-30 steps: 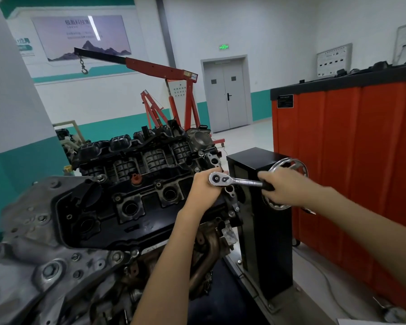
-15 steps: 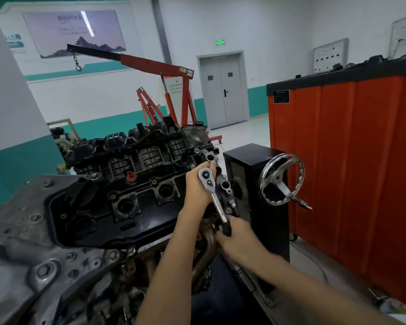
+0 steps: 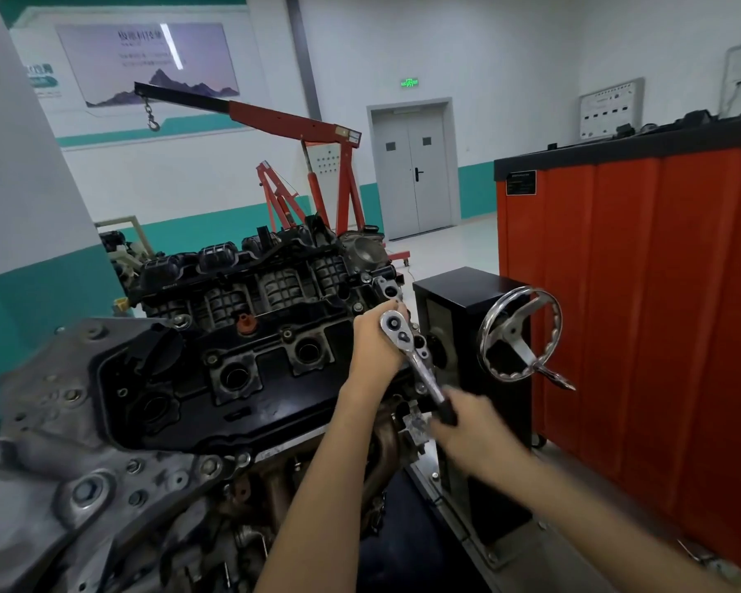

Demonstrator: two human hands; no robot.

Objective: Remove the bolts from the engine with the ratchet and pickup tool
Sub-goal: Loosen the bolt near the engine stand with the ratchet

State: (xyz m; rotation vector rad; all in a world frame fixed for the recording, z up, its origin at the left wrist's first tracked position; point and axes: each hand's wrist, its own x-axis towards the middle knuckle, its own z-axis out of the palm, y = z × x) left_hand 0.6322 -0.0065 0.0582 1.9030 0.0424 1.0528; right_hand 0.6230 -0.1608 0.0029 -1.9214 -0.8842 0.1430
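The engine (image 3: pixel 103 464) fills the lower left, its black valve cover (image 3: pixel 270 404) facing up. An orange cabinet (image 3: pixel 642 318) stands to the right, and a black stand (image 3: pixel 454 288) carrying a chrome handwheel (image 3: pixel 520 333) sits between them. At the engine's right end the left hand (image 3: pixel 375 346) wraps around the head of the ratchet (image 3: pixel 409 357) (the bolt beneath is hidden), while the blurred right hand (image 3: pixel 471 434) grips its dark handle lower down.

A red hoist (image 3: pixel 292 122) stands near a grey door (image 3: pixel 413 177). Right, an orange cabinet (image 3: pixel 659 293); beside it, a chrome handwheel (image 3: pixel 516 341)
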